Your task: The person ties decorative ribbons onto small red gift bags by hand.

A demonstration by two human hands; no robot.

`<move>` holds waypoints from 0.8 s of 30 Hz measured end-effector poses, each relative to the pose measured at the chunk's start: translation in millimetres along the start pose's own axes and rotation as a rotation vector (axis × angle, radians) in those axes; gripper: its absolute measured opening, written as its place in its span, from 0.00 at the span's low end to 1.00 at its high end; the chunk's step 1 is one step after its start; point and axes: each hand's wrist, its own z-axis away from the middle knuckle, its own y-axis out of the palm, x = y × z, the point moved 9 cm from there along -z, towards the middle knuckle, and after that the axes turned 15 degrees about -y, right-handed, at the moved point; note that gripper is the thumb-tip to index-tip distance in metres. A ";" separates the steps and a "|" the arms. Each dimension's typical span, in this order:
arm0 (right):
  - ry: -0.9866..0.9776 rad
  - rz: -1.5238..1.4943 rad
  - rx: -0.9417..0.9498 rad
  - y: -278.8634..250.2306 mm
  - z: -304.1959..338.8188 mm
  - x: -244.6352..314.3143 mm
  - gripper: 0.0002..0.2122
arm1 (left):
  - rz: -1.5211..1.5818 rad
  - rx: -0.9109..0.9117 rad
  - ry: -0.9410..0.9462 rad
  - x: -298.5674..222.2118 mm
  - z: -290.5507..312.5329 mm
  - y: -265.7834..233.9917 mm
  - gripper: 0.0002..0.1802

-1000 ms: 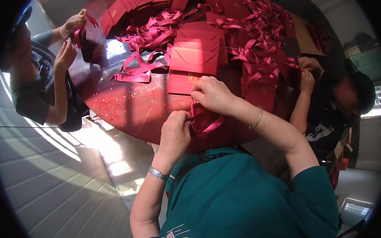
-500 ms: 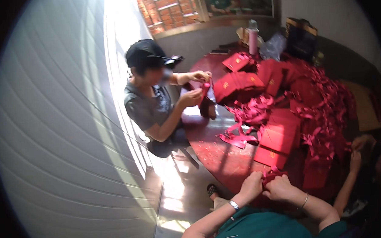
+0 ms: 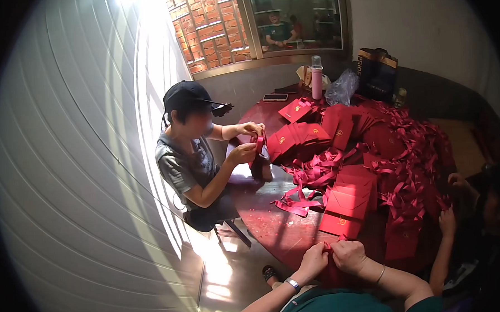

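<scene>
At the table's near edge my left hand (image 3: 315,259) and my right hand (image 3: 349,256) sit close together, both with closed fingers. Between them they pinch a pink-red ribbon (image 3: 327,246), with a dark red piece (image 3: 334,276), partly hidden, hanging below. Just beyond lies an overlapping row of red paper bags (image 3: 347,199) with gold marks. A heap of loose ribbons (image 3: 317,170) is behind and to the left of that row.
Across the round red table (image 3: 263,214), a person in a black cap (image 3: 187,98) handles a ribboned bag. Another person's hand (image 3: 447,221) works at the right. Farther back stand a pink bottle (image 3: 317,83), a phone (image 3: 275,97), a plastic bag (image 3: 342,89) and a dark carrier bag (image 3: 377,75).
My view has tilted up, so the scene sits lower and more of the window shows. My hands stay near the bag row; the dark red piece between them has dropped lower.
</scene>
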 end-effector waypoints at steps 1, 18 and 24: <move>0.006 -0.001 -0.001 0.8 3.1 3.0 0.09 | -0.003 0.006 0.000 -0.3 0.7 -0.3 0.08; -0.197 -0.165 0.142 -2.2 5.8 23.4 0.12 | 0.068 -0.037 -0.067 11.7 1.6 -11.7 0.08; -0.257 -0.024 0.173 -13.3 -0.7 32.4 0.13 | 0.071 -0.032 -0.098 18.6 7.8 -8.7 0.08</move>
